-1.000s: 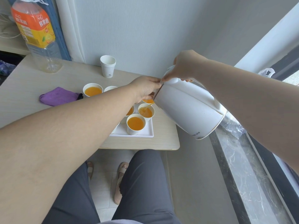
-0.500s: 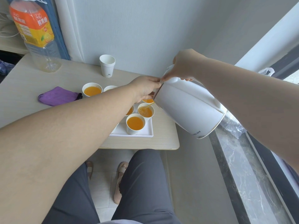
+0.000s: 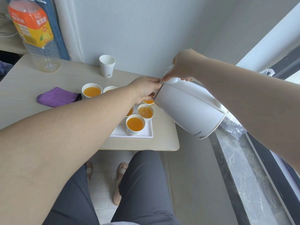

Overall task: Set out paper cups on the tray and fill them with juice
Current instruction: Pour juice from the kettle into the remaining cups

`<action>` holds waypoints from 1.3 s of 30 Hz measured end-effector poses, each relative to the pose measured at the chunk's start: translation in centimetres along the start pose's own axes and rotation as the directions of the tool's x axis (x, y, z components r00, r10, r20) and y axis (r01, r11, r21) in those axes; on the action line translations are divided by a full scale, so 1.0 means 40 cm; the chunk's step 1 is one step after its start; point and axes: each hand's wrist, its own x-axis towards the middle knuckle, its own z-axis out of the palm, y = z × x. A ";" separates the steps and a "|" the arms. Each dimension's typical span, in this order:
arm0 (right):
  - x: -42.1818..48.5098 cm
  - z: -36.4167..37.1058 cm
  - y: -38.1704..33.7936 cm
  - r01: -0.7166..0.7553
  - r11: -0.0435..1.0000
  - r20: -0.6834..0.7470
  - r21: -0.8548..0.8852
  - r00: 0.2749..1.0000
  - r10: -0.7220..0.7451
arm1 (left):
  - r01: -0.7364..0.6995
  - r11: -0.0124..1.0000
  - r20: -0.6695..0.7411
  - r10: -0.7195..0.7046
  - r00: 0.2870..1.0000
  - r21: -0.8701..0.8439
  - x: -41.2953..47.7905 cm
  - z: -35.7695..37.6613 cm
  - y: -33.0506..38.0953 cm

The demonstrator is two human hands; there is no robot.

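White jug point(image 3: 188, 108) tilted spout-down, handle gripped by right hand point(image 3: 183, 65). Rim beside spout pinched by left hand point(image 3: 144, 88), likely so thin stream is steadied. Juice aimed into paper cup point(image 3: 145, 112) on tray point(image 3: 146, 134), at worktop point(image 3: 24, 88) near edge. Neighbouring cup point(image 3: 135, 124) already filled.

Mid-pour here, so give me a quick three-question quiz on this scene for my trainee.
1. True or false: juice is streaming from the white jug into a cup on the tray.
2. Where is the spare cup stack? A on the tray; B on the table behind the tray; C on the windowsill.
3. What colour is the cloth?
Key: 1 true; 2 B; 3 purple.
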 end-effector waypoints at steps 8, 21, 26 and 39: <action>0.004 0.004 -0.003 -0.004 1.000 0.000 -0.011 1.000 0.004 | 0.004 1.000 0.002 -0.004 1.000 0.001 0.004 -0.006 -0.004; 0.015 0.018 -0.009 0.005 1.000 0.016 0.001 1.000 -0.005 | 0.021 1.000 -0.005 -0.021 1.000 -0.015 0.001 -0.012 -0.013; 0.020 0.026 -0.013 0.015 1.000 0.017 -0.002 1.000 -0.015 | 0.021 0.999 -0.006 -0.021 1.000 -0.026 -0.004 -0.015 -0.015; 0.037 0.047 -0.021 0.002 1.000 0.046 -0.005 0.999 -0.002 | 0.055 0.997 -0.014 -0.056 0.998 -0.055 -0.007 -0.022 -0.025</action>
